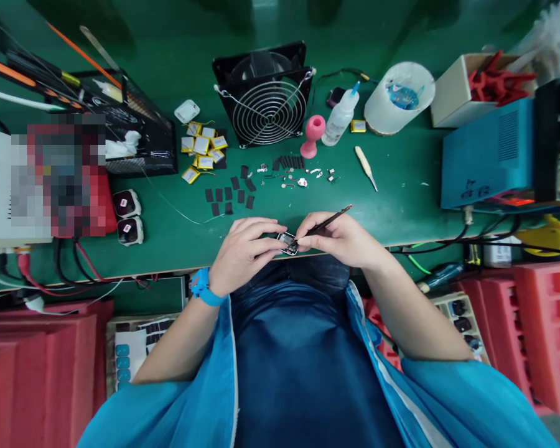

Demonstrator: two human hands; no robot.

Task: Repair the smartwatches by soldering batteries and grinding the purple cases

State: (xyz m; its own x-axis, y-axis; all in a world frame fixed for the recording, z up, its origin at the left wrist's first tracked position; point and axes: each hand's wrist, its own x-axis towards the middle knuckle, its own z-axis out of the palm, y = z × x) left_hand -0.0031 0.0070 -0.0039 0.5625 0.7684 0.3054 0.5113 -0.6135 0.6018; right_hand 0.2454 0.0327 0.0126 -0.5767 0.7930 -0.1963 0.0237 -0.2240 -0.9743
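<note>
At the table's front edge, my left hand (249, 251) grips a small watch-like housing (288, 242) by its left side, with the thumb and fingers closed on it. Its open face shows dark electronic parts inside. My right hand (338, 239) pinches a pair of dark tweezers (329, 219), tips pointing down into the housing. Fingertips hide the tweezer tips and part of the housing. Just beyond my hands lie several black pads (228, 194), short black strips (293, 162) and small metal parts (302, 182). A blue band (206, 287) circles my left wrist.
A black fan (268, 99) stands at the back, beside several yellow-edged battery cells (202, 145). To its right are a pink holder (313, 134), a dropper bottle (340, 118), a white tub (382, 102), a pointed tool (366, 167) and a blue box unit (488, 155). Red foam trays (548, 336) flank me.
</note>
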